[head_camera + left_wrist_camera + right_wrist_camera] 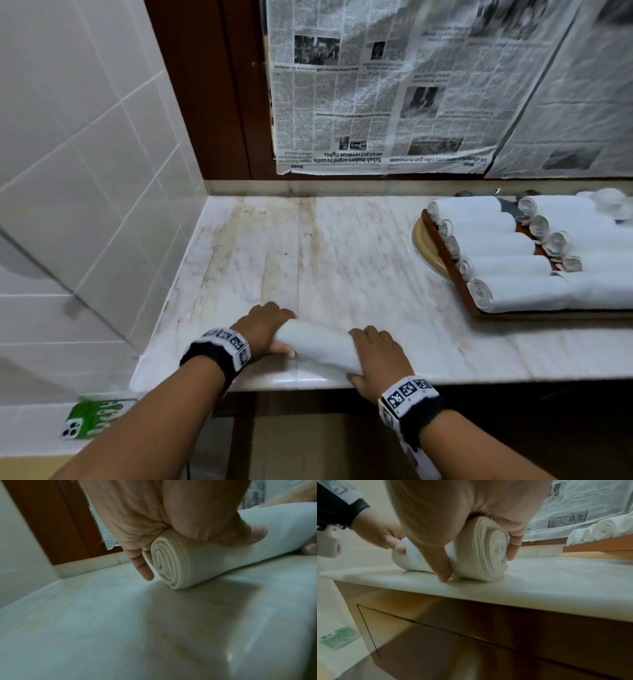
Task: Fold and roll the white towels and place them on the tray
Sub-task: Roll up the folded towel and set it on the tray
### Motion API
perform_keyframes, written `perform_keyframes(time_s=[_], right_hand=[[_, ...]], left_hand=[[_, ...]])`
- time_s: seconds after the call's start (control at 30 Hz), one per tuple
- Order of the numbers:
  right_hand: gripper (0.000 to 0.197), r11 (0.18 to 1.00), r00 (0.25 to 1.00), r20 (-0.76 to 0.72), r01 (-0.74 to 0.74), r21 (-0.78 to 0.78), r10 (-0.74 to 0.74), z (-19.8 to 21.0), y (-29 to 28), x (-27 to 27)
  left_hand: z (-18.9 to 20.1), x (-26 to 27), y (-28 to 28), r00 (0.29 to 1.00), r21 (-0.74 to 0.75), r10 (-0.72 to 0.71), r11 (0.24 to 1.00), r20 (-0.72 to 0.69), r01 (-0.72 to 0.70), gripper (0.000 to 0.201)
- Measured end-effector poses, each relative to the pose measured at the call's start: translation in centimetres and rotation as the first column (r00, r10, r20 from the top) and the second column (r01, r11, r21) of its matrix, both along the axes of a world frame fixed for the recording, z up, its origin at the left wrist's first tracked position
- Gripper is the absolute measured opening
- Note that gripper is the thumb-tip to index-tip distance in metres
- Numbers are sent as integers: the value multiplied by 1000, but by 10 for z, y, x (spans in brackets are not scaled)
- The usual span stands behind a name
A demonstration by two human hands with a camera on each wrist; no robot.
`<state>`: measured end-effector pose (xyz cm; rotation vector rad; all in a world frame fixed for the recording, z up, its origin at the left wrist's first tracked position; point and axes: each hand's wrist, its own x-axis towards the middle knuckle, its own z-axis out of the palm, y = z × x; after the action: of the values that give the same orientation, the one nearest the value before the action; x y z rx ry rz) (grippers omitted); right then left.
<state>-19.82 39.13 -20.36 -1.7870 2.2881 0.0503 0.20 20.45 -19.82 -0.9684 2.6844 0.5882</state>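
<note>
Both hands, my left hand [265, 330] and right hand [371, 356], curl around the ends of a rolled towel [320, 344] on the table [342, 257], lower centre of frame.

A rolled towel [320, 346] lies at the counter's [342, 260] front edge; the tray [448, 260] of rolled towels [493, 246] sits far right.

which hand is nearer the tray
Right. The right hand grips the roll's end that faces the tray. The left hand grips the far end, toward the tiled wall.
</note>
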Motion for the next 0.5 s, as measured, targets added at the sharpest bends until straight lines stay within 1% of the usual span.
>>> perform_keyframes(time_s=[0.03, 0.07, 0.1, 0.13, 0.17, 0.2, 0.23, 0.27, 0.3, 0.33, 0.37, 0.4, 0.43, 0.47, 0.5], right_hand=[[70, 1000, 1000, 0, 3, 10, -3, 1, -4, -1], [68, 1000, 1000, 5, 8, 24, -8, 2, -9, -2], [68, 999, 1000, 19, 15, 42, -15, 3, -13, -4], [69, 998, 999, 37, 25, 57, -28, 3, -17, -6], [71, 997, 997, 58, 40, 72, -44, 3, -21, -9], [74, 995, 995, 82, 52, 86, -59, 3, -25, -13], [75, 993, 991, 109, 63, 99, -74, 4, -29, -15], [75, 992, 987, 138, 72, 104, -86, 3, -33, -18], [74, 992, 981, 166, 79, 103, -96, 4, -36, -20], [72, 991, 976, 192, 85, 100, -103, 4, -40, -21], [71, 992, 971, 213, 88, 95, -107, 4, -43, -21], [70, 992, 967, 231, 87, 91, -106, 3, -46, -22], [70, 992, 964, 245, 85, 89, -105, 1, -49, -22], [71, 992, 959, 262, 87, 87, -107, -2, -52, -22], [72, 992, 953, 282, 92, 82, -111, -6, -54, -24]], left_hand=[[-8, 4, 3, 991, 22, 118, 993, -61, -117, 102], [-17, 8, 8, 959, 51, 257, 966, -124, -252, 114], [-25, 11, 14, 895, 95, 411, 912, -176, -400, 119], [-30, 12, 18, 800, 162, 562, 827, -209, -539, 117], [-31, 10, 20, 704, 227, 679, 734, -210, -640, 108], [-28, 8, 22, 639, 292, 748, 661, -178, -691, 91], [-25, 4, 23, 617, 361, 777, 615, -123, -701, 73], [-22, -1, 25, 612, 454, 787, 575, -79, -681, 65], [-18, -8, 30, 593, 566, 804, 514, -56, -644, 65], [-15, -16, 35, 562, 682, 827, 432, -37, -590, 68], [-14, -27, 39, 542, 755, 840, 366, -16, -544, 71], [-13, -40, 42, 529, 804, 848, 326, -17, -497, 75], [-11, -52, 46, 496, 835, 868, 284, -15, -471, 77], [-10, -64, 47, 430, 869, 902, 227, -18, -440, 75], [-6, -76, 47, 348, 892, 937, 162, -6, -423, 73]])
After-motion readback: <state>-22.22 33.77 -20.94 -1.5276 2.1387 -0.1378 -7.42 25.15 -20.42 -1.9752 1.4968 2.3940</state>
